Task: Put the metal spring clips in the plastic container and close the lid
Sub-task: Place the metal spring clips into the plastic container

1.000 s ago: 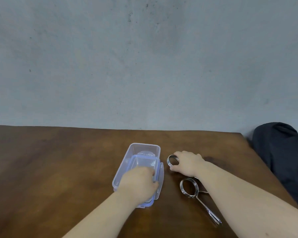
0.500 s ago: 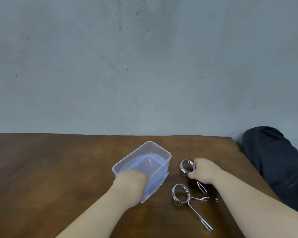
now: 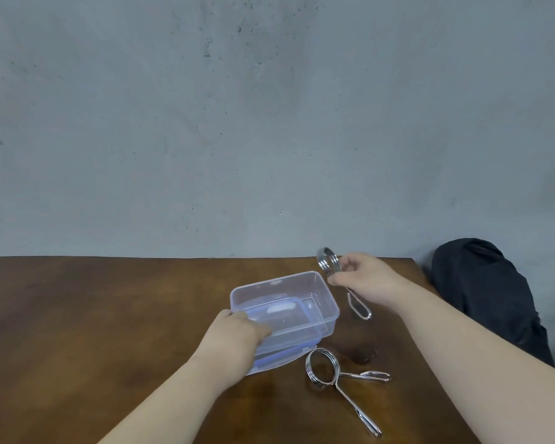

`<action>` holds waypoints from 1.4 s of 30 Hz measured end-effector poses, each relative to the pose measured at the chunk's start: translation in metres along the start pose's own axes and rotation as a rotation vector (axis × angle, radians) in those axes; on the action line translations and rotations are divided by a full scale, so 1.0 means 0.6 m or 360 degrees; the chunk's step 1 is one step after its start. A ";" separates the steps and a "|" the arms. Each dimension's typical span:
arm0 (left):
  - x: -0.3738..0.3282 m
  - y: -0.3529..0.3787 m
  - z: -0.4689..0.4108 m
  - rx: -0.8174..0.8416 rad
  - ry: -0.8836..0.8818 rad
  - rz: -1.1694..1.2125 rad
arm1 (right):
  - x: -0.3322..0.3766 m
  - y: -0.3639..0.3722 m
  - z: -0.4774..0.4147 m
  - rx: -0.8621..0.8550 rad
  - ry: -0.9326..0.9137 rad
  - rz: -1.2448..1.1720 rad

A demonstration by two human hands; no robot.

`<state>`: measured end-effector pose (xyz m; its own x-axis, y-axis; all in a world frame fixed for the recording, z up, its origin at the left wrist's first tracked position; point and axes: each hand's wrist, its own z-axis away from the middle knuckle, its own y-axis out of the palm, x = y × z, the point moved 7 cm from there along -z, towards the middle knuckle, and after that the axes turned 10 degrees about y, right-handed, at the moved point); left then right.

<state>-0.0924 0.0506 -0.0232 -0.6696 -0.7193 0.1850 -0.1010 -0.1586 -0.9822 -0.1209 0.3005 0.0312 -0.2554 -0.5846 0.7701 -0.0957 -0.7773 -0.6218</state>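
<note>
A clear plastic container (image 3: 305,283) stands open on the wooden table, resting on its blue-trimmed lid (image 3: 282,358), which pokes out under its near edge. My left hand (image 3: 237,334) grips the container's near left rim. My right hand (image 3: 362,280) holds one metal spring clip (image 3: 329,262) in the air just right of the container's far corner, its coil up and its handles hanging down past my palm. A second spring clip (image 3: 322,368) lies flat on the table in front of the container, handles spread toward me.
The brown table (image 3: 93,315) runs up to a grey wall; its right edge lies close behind my right hand. A dark bundle of cloth (image 3: 487,299) sits beyond that edge at the right.
My right hand has lifted the first clip off the table and raised it beside the container. My left hand has kept its hold on the container.
</note>
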 end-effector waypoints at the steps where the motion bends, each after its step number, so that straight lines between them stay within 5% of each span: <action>1: 0.002 0.002 0.002 -0.0066 0.0006 0.0053 | 0.021 0.006 0.004 0.0023 -0.0061 0.0076; 9: 0.046 0.014 0.065 -0.0835 -0.0236 0.0790 | 0.115 0.124 0.009 0.0256 -0.0461 0.0964; 15: 0.069 0.093 0.078 -0.0549 -0.0619 0.1368 | 0.124 0.212 -0.011 0.0460 -0.0568 0.1299; 23: 0.073 0.134 0.037 -0.0397 -0.0484 0.1205 | 0.106 0.283 -0.029 0.0664 -0.0643 0.1458; 33: 0.071 0.113 0.011 -0.0602 -0.0232 0.1388 | 0.088 0.316 -0.031 0.0731 -0.0697 0.1538; 42: 0.069 0.114 0.009 -0.0572 -0.0198 0.1284 | 0.094 0.218 -0.006 0.0426 -0.0628 0.1001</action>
<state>-0.1230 0.0060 -0.0826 -0.5541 -0.5918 -0.5855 0.1278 0.6346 -0.7622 -0.1513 0.1670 -0.0072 0.1805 -0.9335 0.3100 0.2011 -0.2735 -0.9406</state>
